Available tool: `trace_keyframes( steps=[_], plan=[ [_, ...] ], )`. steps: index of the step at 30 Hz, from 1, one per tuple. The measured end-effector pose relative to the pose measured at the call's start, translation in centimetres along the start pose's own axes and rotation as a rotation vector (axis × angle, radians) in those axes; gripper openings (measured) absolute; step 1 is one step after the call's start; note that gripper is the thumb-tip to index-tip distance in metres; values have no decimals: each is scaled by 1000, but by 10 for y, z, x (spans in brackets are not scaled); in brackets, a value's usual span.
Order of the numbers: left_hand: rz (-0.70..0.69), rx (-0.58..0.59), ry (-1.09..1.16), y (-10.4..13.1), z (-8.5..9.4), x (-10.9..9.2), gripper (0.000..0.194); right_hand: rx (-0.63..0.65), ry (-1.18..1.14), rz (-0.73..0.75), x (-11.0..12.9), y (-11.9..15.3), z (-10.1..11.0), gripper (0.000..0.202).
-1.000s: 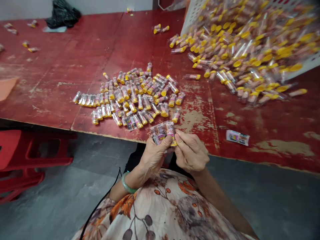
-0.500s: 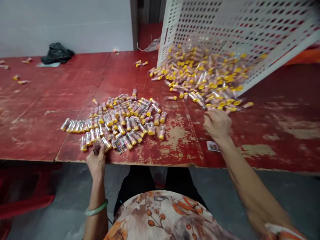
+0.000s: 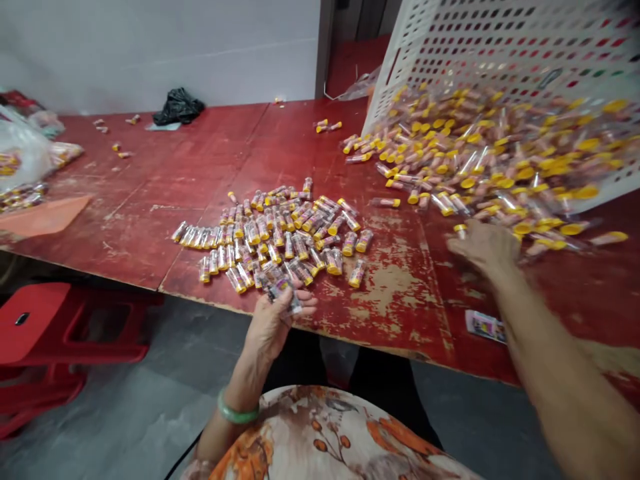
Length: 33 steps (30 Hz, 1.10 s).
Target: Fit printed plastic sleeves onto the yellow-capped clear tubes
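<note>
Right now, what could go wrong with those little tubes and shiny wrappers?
The yellow-capped tubes spill from the tilted white crate, so the right hand, at the pile's edge, might send some rolling. The printed wrapper in the left hand could slip. The right forearm might knock the flat printed packet beside it off the table.

The table (image 3: 200, 167) looked like wood, its red paint worn rough at the near edge. The basket (image 3: 400, 73) at far right seemed matt white plastic. The tubes (image 3: 357, 273) were clear, glossy plastic. The stool (image 3: 30, 320) at near left looked smooth plastic.
</note>
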<state>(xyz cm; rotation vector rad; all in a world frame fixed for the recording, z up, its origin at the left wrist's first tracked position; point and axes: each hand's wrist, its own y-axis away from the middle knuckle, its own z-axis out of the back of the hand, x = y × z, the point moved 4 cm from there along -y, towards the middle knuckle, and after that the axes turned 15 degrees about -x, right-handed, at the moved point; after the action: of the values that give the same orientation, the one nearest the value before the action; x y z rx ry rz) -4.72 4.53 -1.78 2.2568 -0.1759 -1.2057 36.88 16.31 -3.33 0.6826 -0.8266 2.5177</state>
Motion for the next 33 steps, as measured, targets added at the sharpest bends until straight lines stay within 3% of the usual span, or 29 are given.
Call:
trace_keyframes(
  steps=[4, 5, 7, 8, 11, 15, 20, 25, 30, 33],
  plan=[
    [3, 38, -40, 6, -18, 14, 32, 99, -490, -49, 43, 74, 20, 32],
    [15, 29, -42, 6, -21, 16, 31, 159, -580, -57, 59, 100, 22, 37],
    [37, 14, -45, 6, -25, 19, 30, 398, -1064, -166, 98, 151, 22, 39],
    [36, 8, -42, 6, -26, 20, 31, 442, -1218, -227, 115, 172, 22, 41],
    [-5, -15, -16, 7, -27, 20, 35, 606, -1446, -401, 156, 210, 19, 34],
    [43, 4, -51, 10, -24, 30, 33, 657, -1388, -609, 171, 208, 19, 18],
    [118, 123, -118, 16, -27, 41, 35, 554, -1048, -610, 172, 194, 24, 25],
    [157, 216, -135, 16, -25, 42, 35, 456, -992, -609, 168, 187, 25, 20],
    [140, 171, -30, 4, -19, 41, 31, 642, -1056, -707, 160, 185, 21, 21],
    [152, 159, 10, 3, -25, 44, 38, 631, -995, -638, 158, 185, 18, 22]
  ],
)
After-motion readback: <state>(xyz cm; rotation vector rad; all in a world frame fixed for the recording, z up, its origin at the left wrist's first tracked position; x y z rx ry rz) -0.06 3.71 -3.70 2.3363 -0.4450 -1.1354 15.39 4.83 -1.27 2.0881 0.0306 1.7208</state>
